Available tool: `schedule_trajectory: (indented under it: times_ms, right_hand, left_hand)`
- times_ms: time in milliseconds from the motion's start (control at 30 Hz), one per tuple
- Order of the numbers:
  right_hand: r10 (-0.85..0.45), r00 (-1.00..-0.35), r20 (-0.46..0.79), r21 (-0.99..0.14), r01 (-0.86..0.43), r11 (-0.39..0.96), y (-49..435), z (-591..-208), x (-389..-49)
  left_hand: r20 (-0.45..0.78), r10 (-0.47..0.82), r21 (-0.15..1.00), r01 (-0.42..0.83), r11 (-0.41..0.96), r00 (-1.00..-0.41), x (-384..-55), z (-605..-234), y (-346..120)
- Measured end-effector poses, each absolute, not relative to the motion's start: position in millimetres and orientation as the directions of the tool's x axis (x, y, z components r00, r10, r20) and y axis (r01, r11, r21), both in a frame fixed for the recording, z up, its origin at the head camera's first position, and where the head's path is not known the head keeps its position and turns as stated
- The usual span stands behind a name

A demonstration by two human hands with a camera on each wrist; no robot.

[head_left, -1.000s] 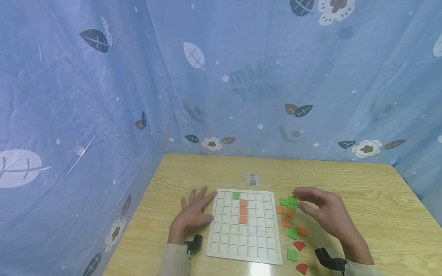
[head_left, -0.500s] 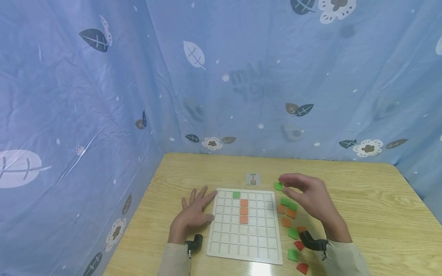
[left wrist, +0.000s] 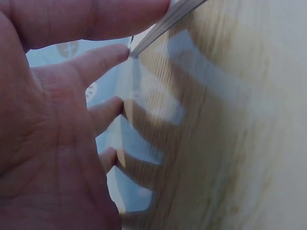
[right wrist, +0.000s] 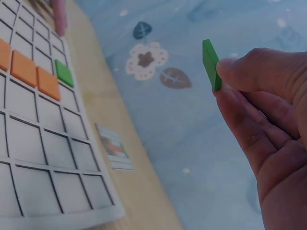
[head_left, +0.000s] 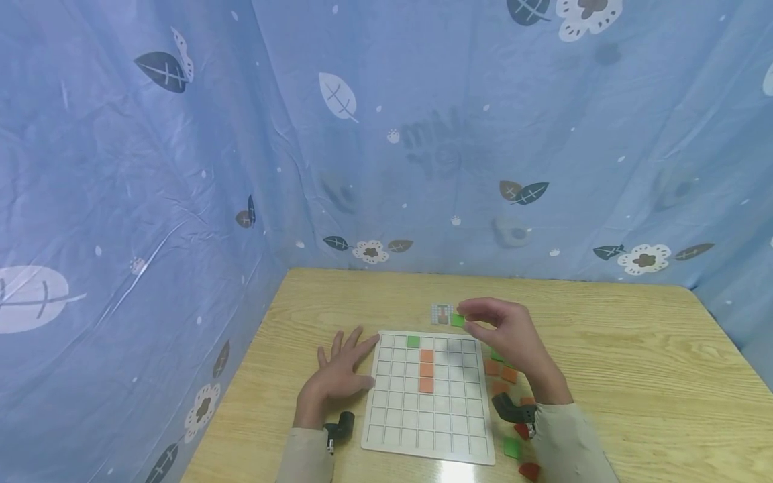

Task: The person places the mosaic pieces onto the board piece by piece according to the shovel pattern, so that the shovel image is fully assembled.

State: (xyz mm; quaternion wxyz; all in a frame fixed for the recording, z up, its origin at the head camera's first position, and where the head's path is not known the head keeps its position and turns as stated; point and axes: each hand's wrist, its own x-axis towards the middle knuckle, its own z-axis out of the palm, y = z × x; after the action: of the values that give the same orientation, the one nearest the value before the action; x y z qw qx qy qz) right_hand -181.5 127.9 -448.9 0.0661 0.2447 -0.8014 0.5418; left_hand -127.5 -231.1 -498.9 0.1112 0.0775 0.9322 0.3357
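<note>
Between thumb and fingertips my right hand (head_left: 504, 333) pinches a green square tile (right wrist: 211, 65), held above the table near the board's far right corner. My left hand (head_left: 338, 374) lies with fingers spread at the left side of the white grid board (head_left: 386, 439), thumb and index fingertip right at its edge. In the left wrist view the thumb (left wrist: 96, 19) meets the board's edge. On the board, one green tile (head_left: 413, 342) sits in the far row, and three orange tiles (head_left: 426, 369) form a column just to its right, starting one row nearer.
A small printed pattern card (head_left: 441, 314) lies beyond the board. Several loose pieces lie right of the board, partly hidden by my right arm: orange squares (head_left: 492, 367), green squares (head_left: 511, 447) and red quarter-round pieces (head_left: 529, 471). A blue patterned curtain (head_left: 386, 168) borders the wooden table (head_left: 634, 362).
My right hand has lifted the green tile from the loose pieces and carried it left, toward the card and the board's far edge. The left hand has stayed in place.
</note>
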Motion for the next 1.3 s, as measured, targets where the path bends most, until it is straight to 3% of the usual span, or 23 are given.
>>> schedule_trajectory:
  times_ms: [633,1300]
  right_hand:
    - [-0.358,-0.899,0.251,-0.894,-0.357,0.271,90,-491,-198]
    - [-0.405,-0.897,0.18,-0.804,-0.372,0.465,71,-516,-203]
  left_hand:
    - [-0.158,0.224,0.65,0.07,0.757,-0.962,-128,-501,-232]
    - [-0.162,0.22,0.656,0.062,0.753,-0.962,-128,-501,-232]
